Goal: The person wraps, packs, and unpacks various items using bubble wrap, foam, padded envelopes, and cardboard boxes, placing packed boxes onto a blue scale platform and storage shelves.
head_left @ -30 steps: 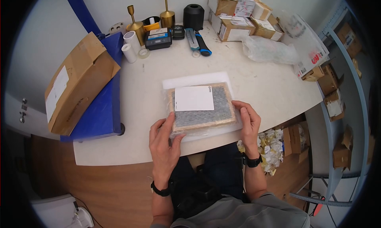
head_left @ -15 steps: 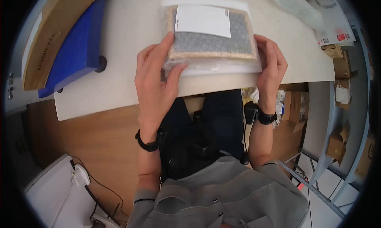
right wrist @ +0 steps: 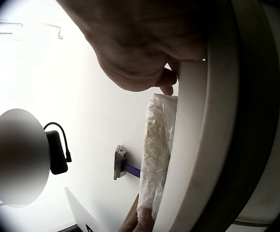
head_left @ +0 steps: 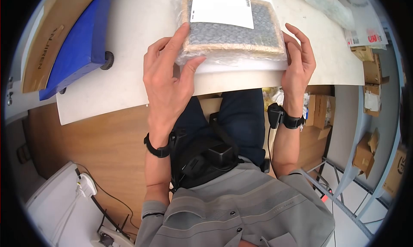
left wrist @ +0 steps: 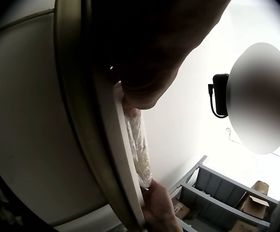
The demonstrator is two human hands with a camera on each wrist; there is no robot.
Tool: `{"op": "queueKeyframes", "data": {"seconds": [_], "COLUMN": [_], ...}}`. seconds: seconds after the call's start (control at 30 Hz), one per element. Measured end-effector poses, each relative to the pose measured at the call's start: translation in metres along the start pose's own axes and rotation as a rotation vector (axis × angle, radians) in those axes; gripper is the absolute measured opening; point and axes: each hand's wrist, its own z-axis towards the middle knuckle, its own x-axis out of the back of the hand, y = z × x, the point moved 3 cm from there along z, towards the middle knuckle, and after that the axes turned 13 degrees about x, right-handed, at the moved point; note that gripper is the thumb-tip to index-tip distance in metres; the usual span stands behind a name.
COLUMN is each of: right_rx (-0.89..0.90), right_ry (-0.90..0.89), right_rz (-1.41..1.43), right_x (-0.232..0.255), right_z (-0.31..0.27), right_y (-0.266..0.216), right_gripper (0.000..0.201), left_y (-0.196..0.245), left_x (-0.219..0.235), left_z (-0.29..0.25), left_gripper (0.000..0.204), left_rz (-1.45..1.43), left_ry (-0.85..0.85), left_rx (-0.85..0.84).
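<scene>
A flat rectangular package in clear bubble wrap [head_left: 234, 37], dark grey with a tan border, lies on a white foam sheet [head_left: 241, 67] near the table's front edge. On top of it is a white card [head_left: 221, 11]. My left hand [head_left: 165, 75] is at the package's front left corner, index finger along the left side and thumb by the front edge. Beside the right end is my right hand [head_left: 297, 68], its index finger raised off the wrap. In the right wrist view, bent fingertips hang just beyond the wrapped end [right wrist: 159, 104].
A long cardboard box [head_left: 51, 36] leans on a blue stand [head_left: 81, 49] at the left. Plastic wrapping [head_left: 327, 8] and a printed bag [head_left: 365, 38] lie at the right rear. Shelves with boxes [head_left: 365, 154] stand at the right. The table's front edge [head_left: 103, 112] runs before my lap.
The head view has tilted down, so the package sits higher in it. My right index finger has lifted from the package's right edge. My left hand stays at its corner.
</scene>
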Motion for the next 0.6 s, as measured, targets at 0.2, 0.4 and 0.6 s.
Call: {"op": "queueKeyframes", "data": {"seconds": [0.2,0.4,0.6], "right_rx": [0.183,0.418,0.209], "right_ry": [-0.323,-0.485,-0.29], "right_rz": [-0.182,-0.328,0.21], "right_x": [0.002,-0.003,-0.018], "right_z": [0.016,0.049,0.059], "right_y": [-0.023,-0.026,-0.027], "right_gripper": [0.051,0.055,0.038], "left_y": [0.007,0.025,0.033], "left_x": [0.013,0.026,0.04], "left_z": [0.013,0.044,0.07], "left_gripper": [0.05,0.043,0.049], "left_rz": [0.061,0.047,-0.408], "left_ry": [0.039,-0.003,-0.061], "left_rx": [0.017,0.097,0.242]}}
